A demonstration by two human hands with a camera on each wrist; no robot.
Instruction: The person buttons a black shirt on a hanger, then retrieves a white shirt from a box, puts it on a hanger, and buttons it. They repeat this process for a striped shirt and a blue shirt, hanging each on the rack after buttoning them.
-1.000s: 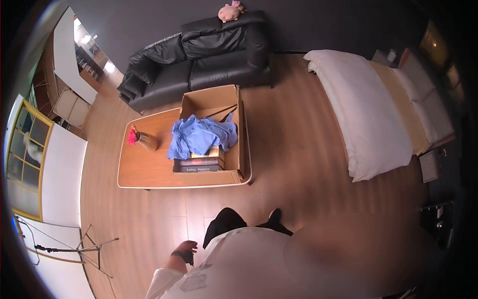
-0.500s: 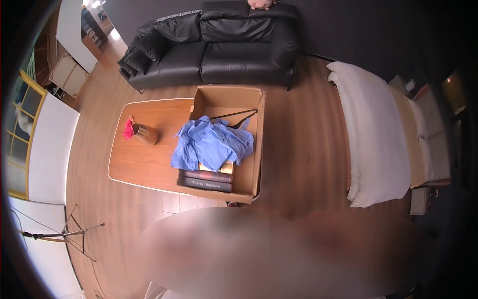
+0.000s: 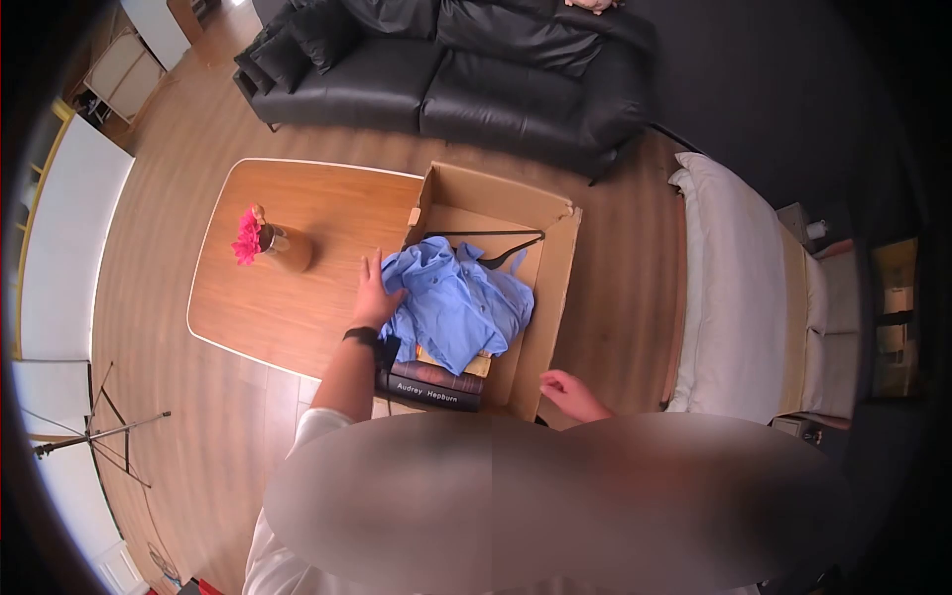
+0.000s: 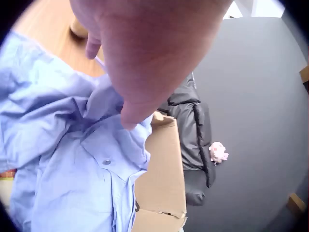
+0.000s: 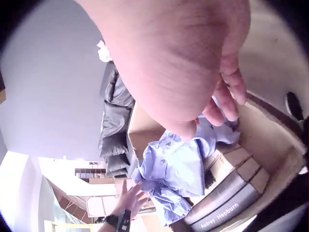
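Observation:
A crumpled blue shirt (image 3: 456, 302) lies in an uncovered cardboard box (image 3: 557, 297), draped over a stack of thick books (image 3: 434, 389). At the shirt's left edge is my left hand (image 3: 375, 296), its fingers spread and fingertips right at the cloth. In the left wrist view the thumb (image 4: 133, 113) overlaps the fabric. My right hand (image 3: 573, 395) hovers beside the box's near right corner, holding nothing, with loosely bent fingers. Behind the shirt, a black hanger (image 3: 496, 248) shows inside the box.
The box stands on the right part of a wooden table (image 3: 327, 198). A vase with pink flowers (image 3: 288, 248) is on the table's left. Behind is a black sofa (image 3: 516, 89); a bed (image 3: 744, 297) stands to the right and a tripod (image 3: 99, 431) at the left.
The view has moved closer to the table and box. My left hand has come up from my side to the shirt, and my right hand has appeared beside the box.

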